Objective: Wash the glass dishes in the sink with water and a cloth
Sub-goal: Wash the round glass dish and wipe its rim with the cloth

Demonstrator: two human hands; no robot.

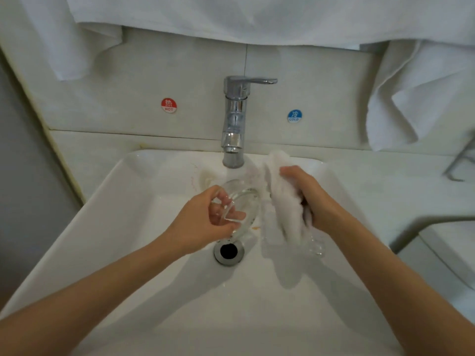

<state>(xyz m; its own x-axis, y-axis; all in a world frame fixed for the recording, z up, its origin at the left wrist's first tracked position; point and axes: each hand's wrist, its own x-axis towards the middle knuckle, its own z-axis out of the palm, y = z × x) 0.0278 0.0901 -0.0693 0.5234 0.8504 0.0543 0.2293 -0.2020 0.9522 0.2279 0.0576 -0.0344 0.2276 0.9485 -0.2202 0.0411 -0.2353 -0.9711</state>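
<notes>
Water seems to be coming from the tap, but the stream is faint. A small glass dish is held by the left hand over the middle of the sink, just under the tap and above the drain. The left grip is closed on the rim, which is pinched between thumb and fingers. The dish is tipped on its edge, and its long way runs from the tap side down toward the drain.

A bunched white cloth is held tight in the grip of the right hand. It is just beside the dish, on the right, and the two are not seen to touch. A second glass piece shows under the cloth; whether it is held too cannot be told.

Only a short move to the left is likely needed for the cloth to reach the dish. Both side edges of the sink are well apart from the hands, but the tap is near and could be bumped.
</notes>
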